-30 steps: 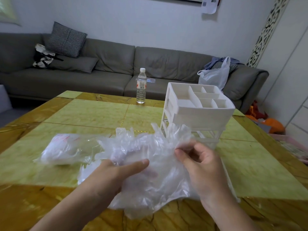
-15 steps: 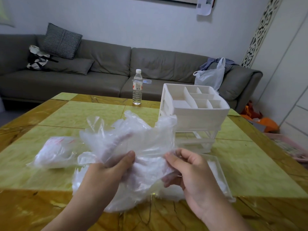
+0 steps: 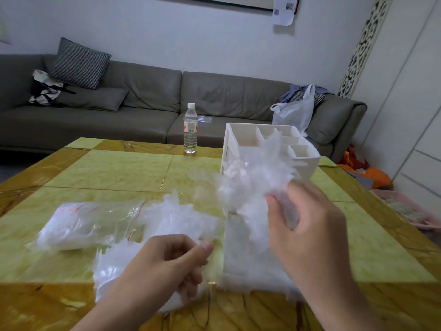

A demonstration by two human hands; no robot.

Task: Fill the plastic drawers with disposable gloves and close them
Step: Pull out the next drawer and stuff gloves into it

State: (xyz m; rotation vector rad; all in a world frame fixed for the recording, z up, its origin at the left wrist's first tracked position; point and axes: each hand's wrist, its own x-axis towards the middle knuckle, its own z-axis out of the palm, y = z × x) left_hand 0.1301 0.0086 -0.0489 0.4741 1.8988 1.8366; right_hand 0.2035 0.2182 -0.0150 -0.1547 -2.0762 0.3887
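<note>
My right hand grips a crumpled bunch of clear disposable gloves, lifted above a pulled-out clear plastic drawer that lies on the table. My left hand pinches another pile of gloves resting on the table to the drawer's left. Behind stands the white drawer unit with open compartments on top, partly hidden by the raised gloves. A clear bag with more gloves lies at the left.
A water bottle stands at the far edge of the green and amber table. Behind it runs a grey sofa with cushions and a white carrier bag. Orange things lie on the floor at the right.
The glove bundle has been split: my right hand has pulled a bunch up and to the right over the drawer, while my left hand has dropped with the rest to the table.
</note>
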